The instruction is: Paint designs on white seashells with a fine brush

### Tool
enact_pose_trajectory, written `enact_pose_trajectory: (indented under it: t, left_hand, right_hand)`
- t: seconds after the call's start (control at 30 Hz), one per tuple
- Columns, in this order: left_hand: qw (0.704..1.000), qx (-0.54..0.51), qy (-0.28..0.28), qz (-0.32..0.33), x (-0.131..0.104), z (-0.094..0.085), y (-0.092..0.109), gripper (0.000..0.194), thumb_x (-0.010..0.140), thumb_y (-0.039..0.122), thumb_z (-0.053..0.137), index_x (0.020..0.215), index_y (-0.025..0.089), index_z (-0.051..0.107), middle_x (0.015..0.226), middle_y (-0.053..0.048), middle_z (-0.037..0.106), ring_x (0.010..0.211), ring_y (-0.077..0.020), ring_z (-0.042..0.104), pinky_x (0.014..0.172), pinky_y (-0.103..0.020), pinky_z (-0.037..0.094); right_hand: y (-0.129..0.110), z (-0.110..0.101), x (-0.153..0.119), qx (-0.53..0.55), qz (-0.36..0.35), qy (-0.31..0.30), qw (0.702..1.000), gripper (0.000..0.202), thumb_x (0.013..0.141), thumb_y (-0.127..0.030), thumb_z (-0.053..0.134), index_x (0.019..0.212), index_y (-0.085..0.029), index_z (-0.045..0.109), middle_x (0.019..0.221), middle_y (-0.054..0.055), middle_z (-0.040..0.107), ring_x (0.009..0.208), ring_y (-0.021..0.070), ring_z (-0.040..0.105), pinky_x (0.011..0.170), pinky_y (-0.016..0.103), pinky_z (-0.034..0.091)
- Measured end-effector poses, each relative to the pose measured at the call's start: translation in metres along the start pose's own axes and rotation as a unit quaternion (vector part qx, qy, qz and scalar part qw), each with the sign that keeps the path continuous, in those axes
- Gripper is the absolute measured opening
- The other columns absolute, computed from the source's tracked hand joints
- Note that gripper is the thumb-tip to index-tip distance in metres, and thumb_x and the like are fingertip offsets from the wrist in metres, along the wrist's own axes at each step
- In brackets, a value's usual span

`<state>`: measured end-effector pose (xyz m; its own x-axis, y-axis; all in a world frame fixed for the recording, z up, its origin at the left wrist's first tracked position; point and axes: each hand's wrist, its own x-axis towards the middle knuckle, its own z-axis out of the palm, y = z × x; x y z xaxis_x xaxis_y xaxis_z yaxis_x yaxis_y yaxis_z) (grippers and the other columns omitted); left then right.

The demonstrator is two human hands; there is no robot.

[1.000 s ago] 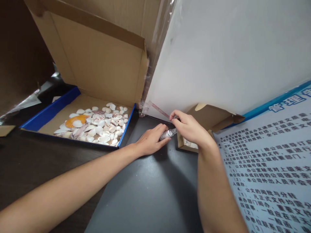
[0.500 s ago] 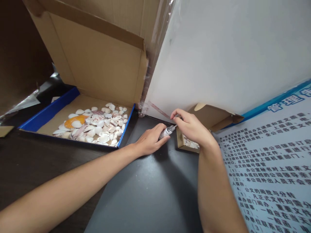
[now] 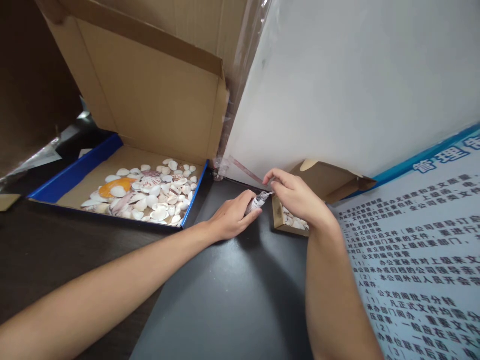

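My left hand point(image 3: 236, 215) is closed around a small clear bottle with a white printed label point(image 3: 257, 202), tilted with its neck toward the right. My right hand point(image 3: 294, 192) is just beyond the bottle's neck, its fingers pinched on a thin pale stick point(image 3: 270, 193) that reaches to the bottle's mouth. Whether the stick's far end is inside the bottle is too small to tell. Beneath my right hand is a small cardboard box point(image 3: 278, 215) holding white shells point(image 3: 294, 221), partly hidden by the hand and wrist.
On the left, an open blue-edged cardboard box point(image 3: 75, 167) holds many white shells point(image 3: 159, 200) and an orange one point(image 3: 114, 188), its lid point(image 3: 150, 85) raised. A dark grey board point(image 3: 221, 300) lies under my hands. A white panel point(image 3: 356, 75) and a printed poster point(image 3: 416, 240) stand at the right.
My right hand has shifted very slightly to the right, and more of the thin stick shows between its fingers and the bottle. My left hand stays in place.
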<state>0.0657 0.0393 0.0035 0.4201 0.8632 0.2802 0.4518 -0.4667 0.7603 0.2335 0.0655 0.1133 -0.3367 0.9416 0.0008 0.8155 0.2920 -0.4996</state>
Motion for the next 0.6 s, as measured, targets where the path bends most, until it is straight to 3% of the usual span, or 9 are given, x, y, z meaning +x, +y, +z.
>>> enact_pose_trajectory:
  t: [0.37,0.6]
  left_hand:
    - [1.000,0.010,0.016,-0.016,0.0001,0.0008,0.0005,0.025,0.094,0.045,0.046,0.105,0.022,0.047,0.080,0.002,0.055,0.068,-0.0163,0.052,0.067,-0.030,0.041]
    - [0.999,0.011,0.030,-0.023,0.0010,0.0002,0.0002,0.025,0.094,0.046,0.046,0.103,0.023,0.046,0.081,0.002,0.056,0.069,-0.0169,0.053,0.069,-0.031,0.042]
  right_hand:
    - [-0.0057,-0.0024,-0.0026,-0.012,0.013,-0.016,1.000,0.015,0.087,-0.023,0.042,0.089,-0.022,0.057,0.071,-0.002,0.056,0.067,0.0157,0.050,0.063,0.027,0.036]
    - [-0.0049,-0.0048,-0.0041,0.038,-0.022,-0.007,0.999,0.011,0.079,-0.016,0.044,0.085,-0.021,0.052,0.083,0.000,0.058,0.076,0.0165,0.051,0.070,0.028,0.038]
